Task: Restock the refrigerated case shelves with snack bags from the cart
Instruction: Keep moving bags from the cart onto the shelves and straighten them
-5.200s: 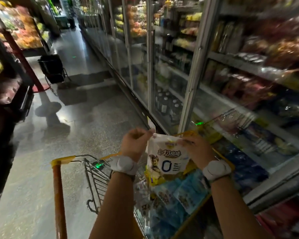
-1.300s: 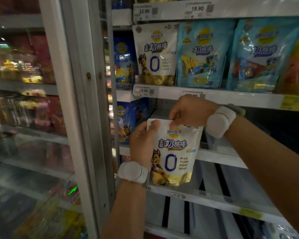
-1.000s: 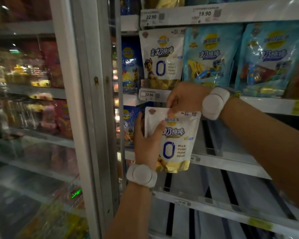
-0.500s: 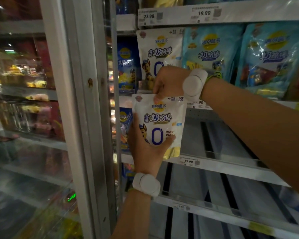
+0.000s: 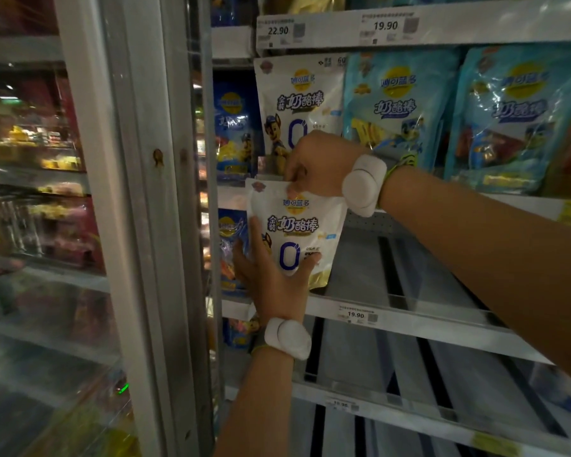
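Note:
A white snack bag with a cartoon dog and a big "0" stands upright at the left end of the middle shelf in the open refrigerated case. My left hand cups its lower left side from below. My right hand pinches its top edge. An identical white bag stands on the shelf above, with light blue bags to its right. The cart is out of view.
The metal door frame of the case rises just left of my hands, with a closed glass door beyond it. Dark blue bags sit in the neighbouring section. The lower shelves to the right look bare, with price tags along their rails.
Both hands have carried the white bag from the cart into the case, then lifted it from in front of the lower shelf up to the left end of the middle shelf.

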Action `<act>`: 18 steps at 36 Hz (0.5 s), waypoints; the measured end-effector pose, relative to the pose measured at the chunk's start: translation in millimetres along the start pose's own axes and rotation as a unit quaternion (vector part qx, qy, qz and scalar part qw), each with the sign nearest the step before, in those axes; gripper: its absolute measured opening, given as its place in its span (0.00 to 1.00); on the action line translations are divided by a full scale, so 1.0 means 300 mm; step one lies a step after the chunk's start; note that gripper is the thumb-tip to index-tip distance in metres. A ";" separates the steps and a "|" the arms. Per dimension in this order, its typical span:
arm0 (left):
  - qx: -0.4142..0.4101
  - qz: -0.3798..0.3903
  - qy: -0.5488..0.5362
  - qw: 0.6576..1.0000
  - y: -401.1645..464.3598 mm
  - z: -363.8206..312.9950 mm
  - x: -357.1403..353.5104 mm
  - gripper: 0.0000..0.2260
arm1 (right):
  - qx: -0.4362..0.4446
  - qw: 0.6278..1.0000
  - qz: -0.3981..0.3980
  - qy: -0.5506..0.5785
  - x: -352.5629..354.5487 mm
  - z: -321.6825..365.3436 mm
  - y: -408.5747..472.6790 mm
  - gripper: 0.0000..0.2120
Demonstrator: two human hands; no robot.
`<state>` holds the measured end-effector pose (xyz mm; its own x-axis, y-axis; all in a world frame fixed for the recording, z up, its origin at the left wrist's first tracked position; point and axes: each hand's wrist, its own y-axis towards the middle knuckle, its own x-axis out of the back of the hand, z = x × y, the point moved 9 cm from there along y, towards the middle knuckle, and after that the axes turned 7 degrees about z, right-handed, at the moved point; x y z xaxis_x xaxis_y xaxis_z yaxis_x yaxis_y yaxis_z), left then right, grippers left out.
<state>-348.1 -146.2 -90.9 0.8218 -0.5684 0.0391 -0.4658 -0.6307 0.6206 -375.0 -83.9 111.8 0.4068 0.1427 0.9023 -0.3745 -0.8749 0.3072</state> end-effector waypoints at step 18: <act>0.021 0.012 -0.024 0.999 0.083 0.066 -0.089 0.52 | 0.008 0.998 -0.019 -0.055 -0.079 -0.029 0.018 0.10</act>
<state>-388.2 -157.0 -92.1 0.7939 -0.6078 0.0155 -0.4996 -0.6376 0.5864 -393.8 -87.9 94.6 0.5101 0.1251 0.8510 -0.3441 -0.8770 0.3352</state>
